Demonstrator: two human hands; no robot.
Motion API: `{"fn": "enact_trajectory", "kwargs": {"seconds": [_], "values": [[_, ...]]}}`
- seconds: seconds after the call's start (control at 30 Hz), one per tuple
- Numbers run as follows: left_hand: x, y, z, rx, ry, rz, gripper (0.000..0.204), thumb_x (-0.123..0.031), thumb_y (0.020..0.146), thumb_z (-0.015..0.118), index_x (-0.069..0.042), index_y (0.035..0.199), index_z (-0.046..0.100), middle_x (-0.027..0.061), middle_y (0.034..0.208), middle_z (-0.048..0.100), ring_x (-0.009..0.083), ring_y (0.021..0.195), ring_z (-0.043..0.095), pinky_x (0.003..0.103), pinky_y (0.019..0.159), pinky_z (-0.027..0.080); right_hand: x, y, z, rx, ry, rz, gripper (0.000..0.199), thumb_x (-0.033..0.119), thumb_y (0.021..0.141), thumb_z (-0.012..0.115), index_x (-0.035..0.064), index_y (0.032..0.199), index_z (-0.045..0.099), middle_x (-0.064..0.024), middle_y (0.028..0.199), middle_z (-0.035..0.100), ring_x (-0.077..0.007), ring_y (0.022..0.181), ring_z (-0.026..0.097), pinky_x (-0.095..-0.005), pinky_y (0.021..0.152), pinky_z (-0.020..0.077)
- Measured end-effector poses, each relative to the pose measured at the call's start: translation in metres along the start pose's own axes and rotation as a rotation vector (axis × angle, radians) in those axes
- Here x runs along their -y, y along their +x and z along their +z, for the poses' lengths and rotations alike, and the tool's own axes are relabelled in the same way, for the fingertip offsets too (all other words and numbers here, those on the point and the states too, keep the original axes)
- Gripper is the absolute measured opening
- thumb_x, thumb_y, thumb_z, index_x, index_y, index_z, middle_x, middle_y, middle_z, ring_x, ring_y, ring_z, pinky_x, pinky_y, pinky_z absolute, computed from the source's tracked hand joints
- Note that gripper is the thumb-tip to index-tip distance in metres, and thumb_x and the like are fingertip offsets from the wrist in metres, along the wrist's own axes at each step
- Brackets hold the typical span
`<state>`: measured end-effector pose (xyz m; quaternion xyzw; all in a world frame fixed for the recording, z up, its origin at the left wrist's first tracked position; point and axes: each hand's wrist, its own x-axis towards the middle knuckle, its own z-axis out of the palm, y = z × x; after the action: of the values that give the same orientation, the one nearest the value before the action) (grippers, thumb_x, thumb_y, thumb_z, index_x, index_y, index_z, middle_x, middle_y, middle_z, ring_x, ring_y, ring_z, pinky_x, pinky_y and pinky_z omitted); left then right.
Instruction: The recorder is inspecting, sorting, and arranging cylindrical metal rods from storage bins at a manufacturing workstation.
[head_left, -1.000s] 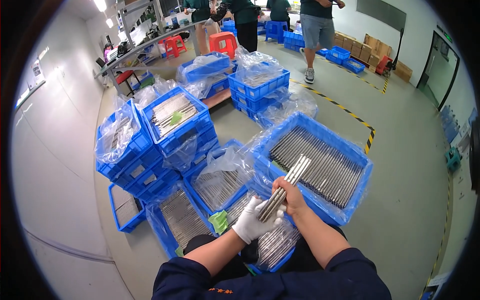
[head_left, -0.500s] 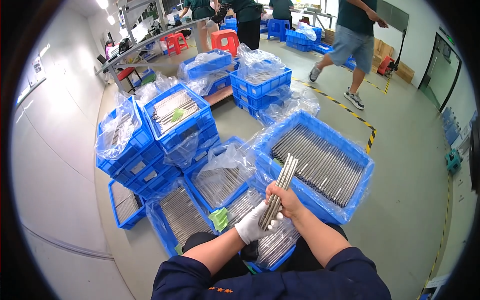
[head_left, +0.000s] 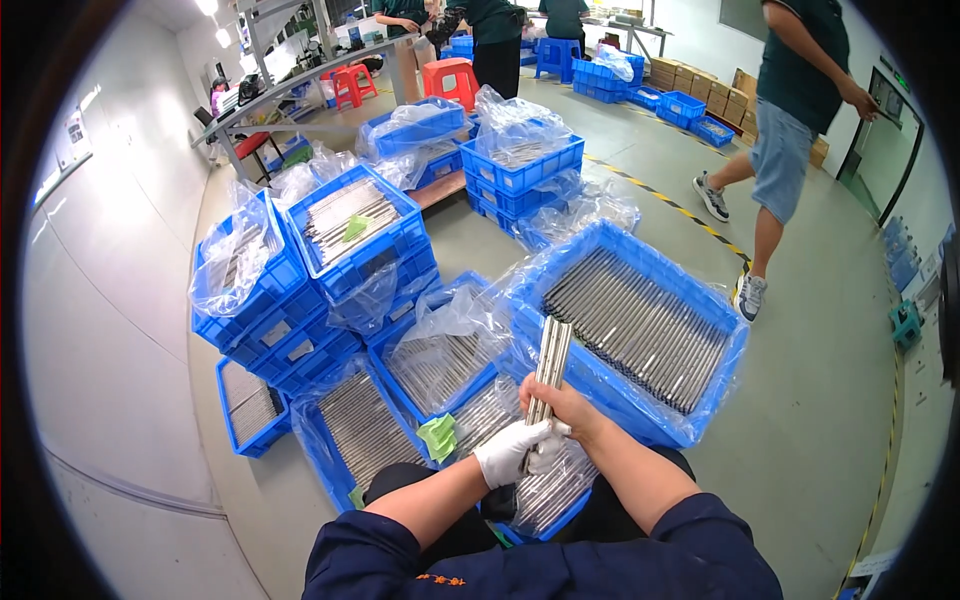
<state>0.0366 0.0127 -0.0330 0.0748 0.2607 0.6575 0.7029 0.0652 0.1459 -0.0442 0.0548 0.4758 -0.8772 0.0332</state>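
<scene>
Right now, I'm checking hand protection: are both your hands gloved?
No, the left hand wears a white glove, while the right hand is bare.

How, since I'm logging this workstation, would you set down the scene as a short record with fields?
Left hand: white-gloved, around the lower part of the metal rods
Right hand: bare, gripping the same rods higher up
Rods held: a bundle, steeply tilted, exact count unclear
Ahead, right: large blue crate with rows of rods inside
Ahead, left: stacked blue crates
Background: red stool; person in mid-stride
</scene>
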Motion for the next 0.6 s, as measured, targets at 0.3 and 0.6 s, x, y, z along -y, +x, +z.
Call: {"fn": "enact_trajectory", "kwargs": {"seconds": [0.3,0.6], "values": [[-0.037,-0.016,0.004,-0.592,0.760,0.333,0.026,-0.025,0.081,0.048,-0.003,0.094,0.053,0.0004,0.065,0.052,0.0050,0.049,0.041,0.018,0.044,0.033,0.022,0.006,-0.022,-0.442,0.241,-0.123,0.019,0.020,0.085,0.040,0.0041,0.094,0.047,0.0015,0.062,0.041,-0.0078,0.051,0.038,-0.0220,0.045,0.0329],[-0.041,-0.022,0.014,-0.607,0.707,0.414,0.015,-0.010,0.074,0.051,-0.001,0.085,0.053,0.0029,0.062,0.053,0.0064,0.049,0.044,0.019,0.044,0.034,0.018,0.005,-0.014,-0.327,-0.693,-0.081,0.028,0.003,0.077,0.042,0.0042,0.102,0.055,-0.0044,0.084,0.058,-0.0078,0.066,0.052,-0.0223,0.061,0.0430]]}}
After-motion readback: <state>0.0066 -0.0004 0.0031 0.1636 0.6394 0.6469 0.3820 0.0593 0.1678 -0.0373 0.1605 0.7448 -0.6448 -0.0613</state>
